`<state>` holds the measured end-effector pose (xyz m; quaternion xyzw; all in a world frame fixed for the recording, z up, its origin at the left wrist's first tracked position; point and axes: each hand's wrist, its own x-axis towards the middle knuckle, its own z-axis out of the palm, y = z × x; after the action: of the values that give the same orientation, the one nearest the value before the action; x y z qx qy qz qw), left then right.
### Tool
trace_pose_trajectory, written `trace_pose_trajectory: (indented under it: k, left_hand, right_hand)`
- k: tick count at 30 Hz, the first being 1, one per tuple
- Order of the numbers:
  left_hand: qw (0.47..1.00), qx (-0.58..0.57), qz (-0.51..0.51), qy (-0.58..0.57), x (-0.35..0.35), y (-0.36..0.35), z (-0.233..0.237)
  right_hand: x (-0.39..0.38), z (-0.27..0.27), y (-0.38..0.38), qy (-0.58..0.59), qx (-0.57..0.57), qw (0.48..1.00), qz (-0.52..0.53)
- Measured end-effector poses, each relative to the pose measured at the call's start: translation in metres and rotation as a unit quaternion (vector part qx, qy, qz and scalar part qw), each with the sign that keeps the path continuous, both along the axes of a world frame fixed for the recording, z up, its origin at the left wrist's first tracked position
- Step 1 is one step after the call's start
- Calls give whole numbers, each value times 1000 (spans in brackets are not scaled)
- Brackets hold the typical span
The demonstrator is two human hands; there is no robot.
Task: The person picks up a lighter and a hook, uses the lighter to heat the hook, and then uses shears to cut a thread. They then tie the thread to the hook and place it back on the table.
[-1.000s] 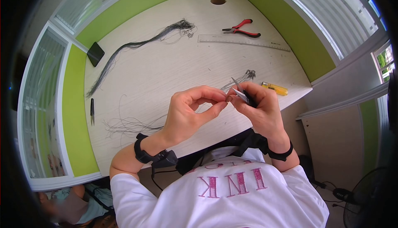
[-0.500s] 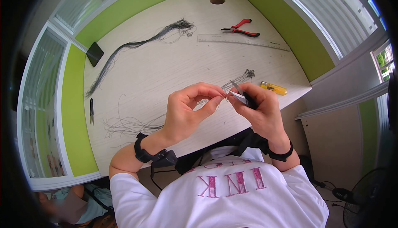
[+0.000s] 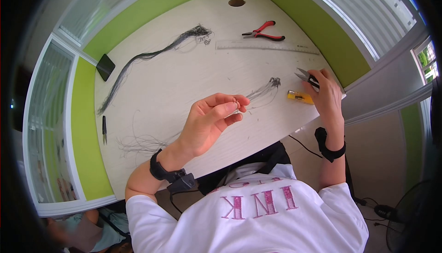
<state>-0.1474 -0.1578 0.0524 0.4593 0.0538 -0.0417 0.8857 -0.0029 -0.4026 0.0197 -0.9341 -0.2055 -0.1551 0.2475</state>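
Left fingers: wire; right fingers: snips

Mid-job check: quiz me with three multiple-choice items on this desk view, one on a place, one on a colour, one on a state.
1. Where do the pliers lie?
A. on the person's lap
B. at the far end of the desk, beside the ruler
C. on the floor

2. What colour is the lighter by the right hand?
A. yellow
B. blue
C. white

3. How is the left hand?
A. flat on the desk
B. spread open, holding nothing
C. pinched on a fine strand

Answers:
1 B: the red-handled pliers sit just beyond the ruler.
2 A: its body is yellow, next to the right hand, which grips the snips.
3 C: thumb and fingertips close on the strand above the desk.
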Motion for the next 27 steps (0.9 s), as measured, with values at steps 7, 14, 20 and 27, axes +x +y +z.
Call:
trace_pose_trajectory:
  k: [7, 14, 20, 27]
  left_hand:
    - [1000, -5, 7, 4, 2, 3, -4]
    - [996, 83, 26, 3, 2, 1, -3]
    - [991, 126, 28, -30, 0, 1, -4]
    - [985, 142, 38, -90, -2, -1, -6]
  right_hand:
    - [8, -14, -4, -46, -45, 998, 16]
    - [-35, 18, 30, 30, 269, 937, 221]
    - [-68, 39, 65, 50, 310, 892, 324]
    - [-65, 36, 77, 76, 308, 873, 370]
